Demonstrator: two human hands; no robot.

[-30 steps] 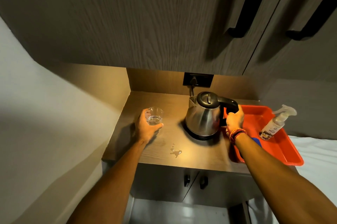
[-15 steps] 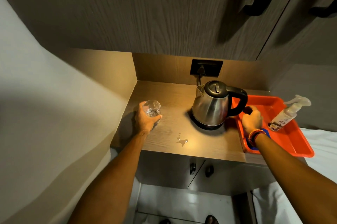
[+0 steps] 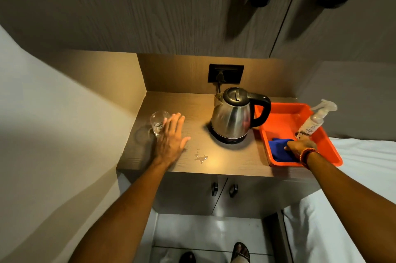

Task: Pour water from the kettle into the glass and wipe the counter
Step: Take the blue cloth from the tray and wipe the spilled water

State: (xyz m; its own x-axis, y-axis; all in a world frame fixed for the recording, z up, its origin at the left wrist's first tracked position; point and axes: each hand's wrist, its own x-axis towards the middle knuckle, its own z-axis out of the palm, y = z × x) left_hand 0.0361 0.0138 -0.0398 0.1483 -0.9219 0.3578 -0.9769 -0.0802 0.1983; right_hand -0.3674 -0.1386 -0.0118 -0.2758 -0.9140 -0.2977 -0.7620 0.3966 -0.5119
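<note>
Right hand [image 3: 301, 147] grip closing on blue cloth [image 3: 278, 151] in tray [image 3: 330, 151], hold unclear; left hand [image 3: 171, 136] open beside glass [image 3: 158, 122]. Cloth soft, light: bunch middle. Spill [image 3: 200, 157] left of grip.

This looks like a hotel room or small guest room, at its tea corner. A narrow wood-grain counter [image 3: 231, 162] sits in a lit niche under tall cupboard doors [image 3: 192, 5] with long black handles. An electric kettle [image 3: 232, 117] stands on its base, corded into a black wall socket [image 3: 225, 73] in the back panel. A drinking glass [image 3: 157, 122] stands beside it on the counter. Below are 2 small cabinet doors with black knobs [image 3: 214, 188]. At the right, white bedding [image 3: 364, 155] runs right up against the unit, and an orange tray [image 3: 285, 117] with a spray bottle [image 3: 315, 120] and a blue cloth [image 3: 278, 149] rests at that edge. Pale floor tiles [image 3: 214, 232] show underneath.
</note>
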